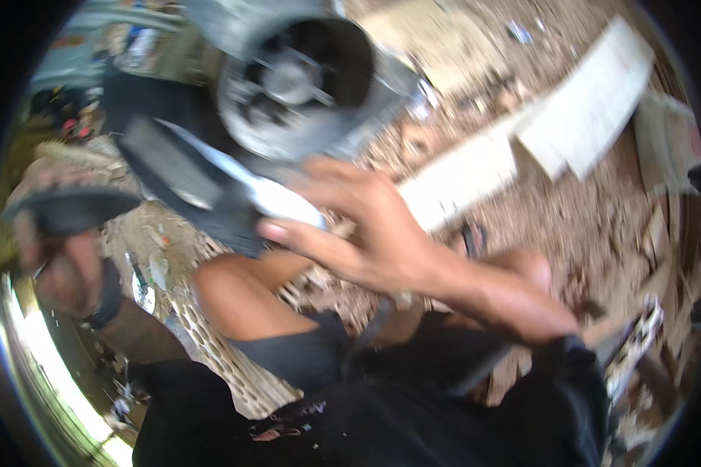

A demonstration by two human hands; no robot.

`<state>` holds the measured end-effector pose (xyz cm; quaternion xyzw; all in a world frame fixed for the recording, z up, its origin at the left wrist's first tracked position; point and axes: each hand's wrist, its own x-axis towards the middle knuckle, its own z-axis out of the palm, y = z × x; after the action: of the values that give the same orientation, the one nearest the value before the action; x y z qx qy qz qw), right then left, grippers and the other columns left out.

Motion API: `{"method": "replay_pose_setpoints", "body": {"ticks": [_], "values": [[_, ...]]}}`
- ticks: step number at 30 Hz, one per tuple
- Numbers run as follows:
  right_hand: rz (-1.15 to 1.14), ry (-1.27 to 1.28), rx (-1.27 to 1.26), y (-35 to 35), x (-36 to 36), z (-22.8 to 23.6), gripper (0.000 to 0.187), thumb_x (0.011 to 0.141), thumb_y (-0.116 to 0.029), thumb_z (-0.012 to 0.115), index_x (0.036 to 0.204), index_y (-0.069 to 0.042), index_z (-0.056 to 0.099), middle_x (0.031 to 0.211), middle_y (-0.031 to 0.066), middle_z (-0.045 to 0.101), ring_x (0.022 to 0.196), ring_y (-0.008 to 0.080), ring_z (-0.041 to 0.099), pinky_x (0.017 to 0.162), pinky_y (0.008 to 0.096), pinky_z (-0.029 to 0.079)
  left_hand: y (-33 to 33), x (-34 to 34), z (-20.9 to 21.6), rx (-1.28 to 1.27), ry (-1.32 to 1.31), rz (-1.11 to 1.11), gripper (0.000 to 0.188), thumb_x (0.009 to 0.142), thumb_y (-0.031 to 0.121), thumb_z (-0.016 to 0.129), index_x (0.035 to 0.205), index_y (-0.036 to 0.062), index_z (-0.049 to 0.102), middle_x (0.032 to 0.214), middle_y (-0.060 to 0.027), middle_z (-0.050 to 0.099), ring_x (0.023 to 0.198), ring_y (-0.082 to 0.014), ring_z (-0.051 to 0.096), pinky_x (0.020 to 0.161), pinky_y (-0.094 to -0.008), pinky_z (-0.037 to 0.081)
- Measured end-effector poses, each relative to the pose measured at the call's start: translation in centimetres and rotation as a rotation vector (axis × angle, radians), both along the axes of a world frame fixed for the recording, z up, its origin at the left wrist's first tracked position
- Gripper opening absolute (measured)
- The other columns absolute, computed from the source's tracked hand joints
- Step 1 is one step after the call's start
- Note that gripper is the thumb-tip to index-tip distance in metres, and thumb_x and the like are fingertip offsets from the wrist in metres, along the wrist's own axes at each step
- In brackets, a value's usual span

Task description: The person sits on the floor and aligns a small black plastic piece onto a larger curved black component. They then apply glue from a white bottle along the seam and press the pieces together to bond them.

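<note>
My right hand [374,226] is closed around a long white tapered object [284,201], thumb on one side and fingers on the other. Its thin end points up and left; blur hides its exact kind. Just beyond it lies a large dark flat piece [218,191] with a grey oblong patch. At the far left, my raised left hand [70,265] grips a dark curved piece [78,208], its fingers smeared by motion. A grey metal hub with spokes [292,82] sits inside a round dark opening ahead of my right hand.
Pale flat boards [592,97] lie on brown littered ground to the right. A cream perforated panel [218,350] is beside my bent bare knee [237,296]. Clutter [70,124] fills the far left, and a tan sheet [436,43] lies at the back.
</note>
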<state>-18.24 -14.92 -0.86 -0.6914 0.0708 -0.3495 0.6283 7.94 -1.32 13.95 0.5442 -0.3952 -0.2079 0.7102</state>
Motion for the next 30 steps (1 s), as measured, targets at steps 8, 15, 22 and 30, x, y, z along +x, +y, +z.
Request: {"method": "replay_pose_setpoints", "body": {"ticks": [8,15,22,30], "values": [[0.043,0.336,-0.132,-1.8,-1.4,0.7,0.025,0.084,-0.021,0.071,0.082,0.004,0.067,0.07,0.0074,0.052,0.065,0.0135,0.05,0.055,0.0307,0.04,1.2,-8.3,-5.5,0.093,0.163,0.147,0.026,0.091,0.023,0.06,0.105,0.0028,0.053,0.088,-0.0105,0.065,0.07,-0.0198,0.065,0.045,-0.0302,0.051],[-0.001,0.325,0.102,-0.2,-2.1,0.1,0.03,0.09,-0.027,0.067,0.087,0.002,0.067,0.071,-0.0029,0.053,0.063,0.0045,0.045,0.054,0.0232,0.035,-1.4,-7.1,-4.7,0.046,0.181,-0.042,0.015,0.082,0.016,0.072,0.092,0.008,0.065,0.085,0.0016,0.065,0.07,-0.006,0.057,0.059,-0.0205,0.046],[-0.024,0.633,0.06,-0.7,-3.3,0.6,0.037,0.09,-0.03,0.067,0.103,0.004,0.067,0.084,0.0003,0.066,0.077,0.0057,0.056,0.072,0.025,0.047,0.2,-8.5,-8.4,-0.007,0.398,-0.093,0.018,0.085,0.018,0.069,0.097,0.0058,0.064,0.087,-0.001,0.066,0.078,-0.0092,0.063,0.06,-0.022,0.051],[0.038,0.416,0.294,1.5,-2.3,1.0,0.043,0.09,-0.04,0.064,0.099,0.002,0.066,0.083,0.0035,0.067,0.079,0.011,0.062,0.076,0.026,0.048,2.1,-6.5,-8.6,-0.122,0.289,0.107,0.02,0.088,0.015,0.063,0.104,0.0029,0.061,0.096,-0.0054,0.066,0.084,-0.0157,0.064,0.077,-0.0298,0.052]]}}
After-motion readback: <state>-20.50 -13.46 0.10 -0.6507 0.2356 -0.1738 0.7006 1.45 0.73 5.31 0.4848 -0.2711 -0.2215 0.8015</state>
